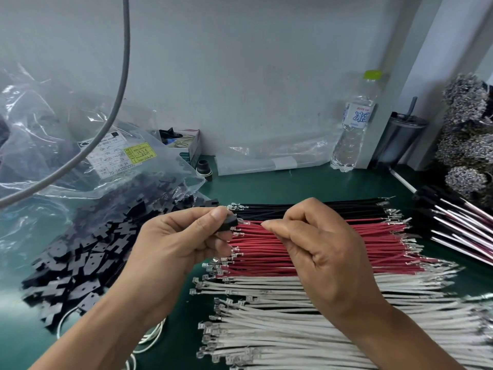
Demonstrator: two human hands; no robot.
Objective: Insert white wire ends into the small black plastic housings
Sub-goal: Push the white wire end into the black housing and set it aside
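My left hand (pixel 184 241) pinches a small black plastic housing (pixel 229 222) between thumb and fingers, its open side facing right. My right hand (pixel 317 249) hovers just to its right with thumb and forefinger pressed together; whether a wire sits between them I cannot tell, since red wires lie right behind. White wires (pixel 293 329) with metal terminals lie in a flat row under my right forearm. Red wires (pixel 346 244) and black wires (pixel 306 209) lie in rows beyond them.
A heap of black housings (pixel 88 257) spills from a clear plastic bag (pixel 66 156) at the left on the green mat (pixel 293 185). A water bottle (pixel 354 124), a dark tumbler (pixel 397 140) and finished assemblies (pixel 458 222) stand at the right. A grey cable (pixel 117 97) hangs across the left.
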